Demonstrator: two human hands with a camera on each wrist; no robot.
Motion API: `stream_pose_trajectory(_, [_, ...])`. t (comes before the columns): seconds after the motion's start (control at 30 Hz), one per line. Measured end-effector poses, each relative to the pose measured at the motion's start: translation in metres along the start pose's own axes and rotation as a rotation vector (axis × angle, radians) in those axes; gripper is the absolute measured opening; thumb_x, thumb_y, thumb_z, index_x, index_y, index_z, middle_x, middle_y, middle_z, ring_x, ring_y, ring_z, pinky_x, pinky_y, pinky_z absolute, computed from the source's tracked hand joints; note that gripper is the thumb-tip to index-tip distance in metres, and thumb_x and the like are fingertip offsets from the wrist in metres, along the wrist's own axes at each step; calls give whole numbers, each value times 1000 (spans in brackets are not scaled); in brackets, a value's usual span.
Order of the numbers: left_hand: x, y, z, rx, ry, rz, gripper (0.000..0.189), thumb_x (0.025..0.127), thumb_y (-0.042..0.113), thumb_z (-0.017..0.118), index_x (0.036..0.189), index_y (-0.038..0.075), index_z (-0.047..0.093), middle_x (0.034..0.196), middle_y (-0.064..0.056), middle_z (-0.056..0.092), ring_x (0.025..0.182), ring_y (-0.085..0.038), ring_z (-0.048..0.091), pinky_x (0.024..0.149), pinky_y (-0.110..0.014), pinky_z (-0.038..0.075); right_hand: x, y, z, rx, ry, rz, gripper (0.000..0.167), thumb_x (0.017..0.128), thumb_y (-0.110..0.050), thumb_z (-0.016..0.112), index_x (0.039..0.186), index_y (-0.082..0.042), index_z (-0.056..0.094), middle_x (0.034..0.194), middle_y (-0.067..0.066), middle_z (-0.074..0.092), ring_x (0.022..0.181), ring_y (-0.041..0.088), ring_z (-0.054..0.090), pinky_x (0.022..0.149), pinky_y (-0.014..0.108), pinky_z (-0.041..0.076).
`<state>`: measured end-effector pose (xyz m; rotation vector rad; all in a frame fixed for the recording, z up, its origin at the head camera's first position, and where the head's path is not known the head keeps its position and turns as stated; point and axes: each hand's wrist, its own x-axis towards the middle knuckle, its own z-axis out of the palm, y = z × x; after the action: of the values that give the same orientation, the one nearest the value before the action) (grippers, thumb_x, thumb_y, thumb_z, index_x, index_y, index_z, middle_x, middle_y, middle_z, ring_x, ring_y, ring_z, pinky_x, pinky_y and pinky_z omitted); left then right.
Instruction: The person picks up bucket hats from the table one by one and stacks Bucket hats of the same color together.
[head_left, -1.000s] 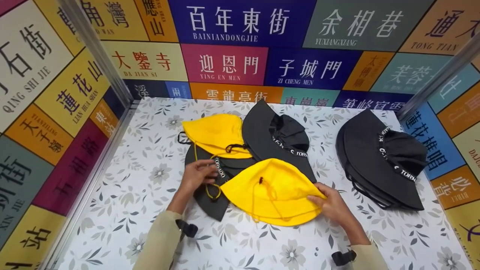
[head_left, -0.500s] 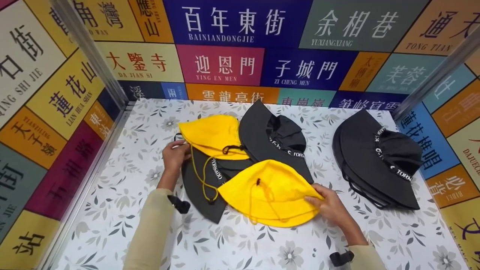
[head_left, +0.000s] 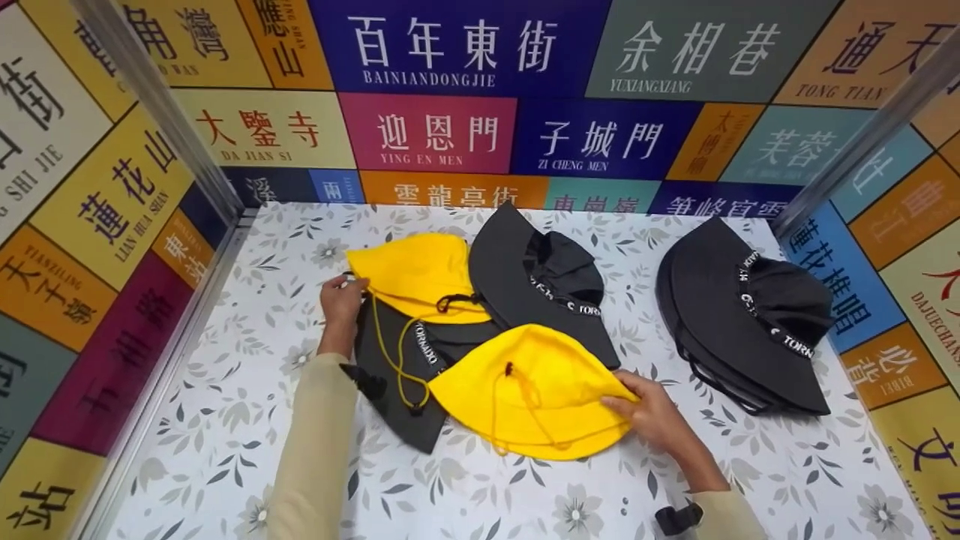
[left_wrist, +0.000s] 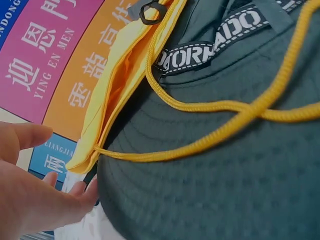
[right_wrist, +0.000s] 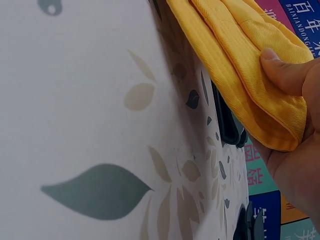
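Note:
My right hand (head_left: 651, 409) pinches the right end of the brim of the front yellow bucket hat (head_left: 555, 360), thumb on top in the right wrist view. At the left tip of the rear yellow bucket hat (head_left: 416, 274) is my left hand (head_left: 341, 304). The left wrist view shows its thumb and fingers spread apart around that yellow tip (left_wrist: 80, 162). A yellow cord (left_wrist: 200, 150) runs from the rear hat across a black bucket hat (head_left: 394, 390) with lettered trim. Both yellow hats partly cover this black hat. Another black bucket hat (head_left: 499, 266) lies behind the front yellow one.
Nested black bucket hats (head_left: 701, 315) with lettered bands lie at the right of the table. A flower-patterned white cover (head_left: 577, 502) spreads under everything. Colourful sign panels (head_left: 435, 131) wall in the back and sides, with metal posts at the corners.
My left hand has let the yellow cord drop and moved left and up to the rear yellow hat's tip. The right hand keeps its hold on the front yellow hat.

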<state>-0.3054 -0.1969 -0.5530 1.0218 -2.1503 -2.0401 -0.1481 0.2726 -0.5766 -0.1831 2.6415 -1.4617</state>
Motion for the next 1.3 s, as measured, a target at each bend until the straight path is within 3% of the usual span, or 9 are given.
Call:
stream_pose_trajectory(0.17, [3, -1, 2, -11, -42, -2, 67, 97, 22, 61, 155, 5, 31, 160, -17, 34, 140, -31, 46, 117, -40, 40, -1, 0, 1, 7, 2, -2, 26, 91, -7, 71, 117, -8, 70, 108, 7, 72, 90, 9, 59, 87, 20, 48])
stream_pose_trajectory(0.4, [3, 2, 8, 123, -141, 44, 71, 99, 17, 58, 158, 2, 22, 162, -21, 28, 145, -34, 39, 120, -43, 35, -2, 2, 3, 28, 15, -9, 25, 91, -4, 71, 115, -8, 71, 104, 7, 72, 87, 9, 59, 83, 20, 48])
stream_pose_trajectory(0.6, [4, 1, 18, 147, -73, 92, 63, 97, 14, 64, 151, 0, 36, 156, -23, 38, 142, -34, 42, 118, -41, 38, -4, 3, 5, -4, 2, 37, 27, 92, -6, 70, 118, -7, 70, 106, 8, 71, 87, 9, 58, 84, 20, 47])
stream_pose_trajectory(0.77, [-1, -2, 26, 113, 23, 155, 52, 93, 13, 70, 139, 0, 49, 143, -23, 51, 134, -34, 50, 111, -41, 45, -4, 5, 4, 11, 2, 21, 24, 91, -8, 71, 116, -10, 71, 103, 5, 71, 85, 8, 59, 81, 20, 48])
stream_pose_trajectory(0.9, [-2, -5, 33, 9, 96, 182, 43, 89, 7, 72, 125, -1, 49, 126, -22, 56, 109, -29, 57, 92, -36, 52, -4, 4, 4, 8, 1, 35, 24, 92, -8, 70, 116, -11, 71, 103, 4, 71, 85, 9, 60, 82, 21, 48])
stream_pose_trajectory(0.97, [-2, -4, 37, -56, 106, 162, 48, 88, 5, 73, 126, -1, 45, 125, -23, 55, 100, -28, 60, 81, -34, 55, -4, 4, 3, 2, -7, 43, 25, 92, -9, 70, 118, -11, 71, 105, 5, 71, 87, 9, 59, 83, 21, 48])
stream_pose_trajectory(1.1, [-7, -1, 41, -184, 28, 84, 67, 91, 8, 71, 145, 0, 32, 135, -25, 53, 99, -30, 69, 70, -30, 61, -5, 2, 2, 1, -14, 49, 26, 93, -11, 70, 119, -11, 70, 107, 6, 71, 88, 9, 58, 84, 21, 47])
stream_pose_trajectory(1.17, [-13, 3, 41, -192, -61, 33, 70, 94, 12, 68, 152, 1, 29, 140, -24, 51, 105, -31, 69, 76, -32, 63, -4, 3, 2, 1, -14, 50, 26, 93, -11, 70, 119, -10, 70, 107, 6, 71, 88, 9, 58, 84, 21, 47])
stream_pose_trajectory(1.3, [-19, 4, 40, -152, -182, 12, 57, 97, 10, 62, 149, 3, 39, 126, -23, 61, 91, -25, 73, 76, -34, 63, -3, 5, 3, -4, -16, 63, 27, 93, -10, 70, 120, -8, 69, 108, 8, 71, 88, 9, 58, 84, 21, 47])
